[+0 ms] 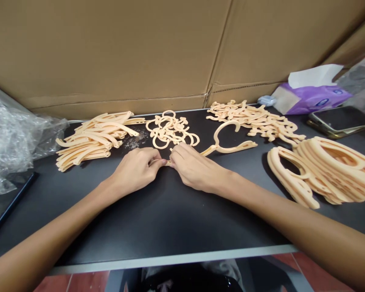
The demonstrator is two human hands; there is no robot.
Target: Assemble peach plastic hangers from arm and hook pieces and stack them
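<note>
Left hand [136, 168]: thumb and fingers pinched round a pale piece [168, 163], mostly hidden by the hands;
Right hand [197, 168]: fingers curled down, gripping the same piece just beside the left hand;
Pale piece: in the short gap between the hands, above the middle of the black table [170, 227];
Hook [215, 136]: beyond the right hand, lying with curved arms, one running under that hand; whether it joins the gripped piece cannot be told;
Piles: strips [91, 140] at left; rings and hooks [170, 130] behind the hands; wavy pieces [257, 119] at back right;
Right side: stacked hangers [331, 170]; phone [345, 119]; tissue box [316, 99].
</note>
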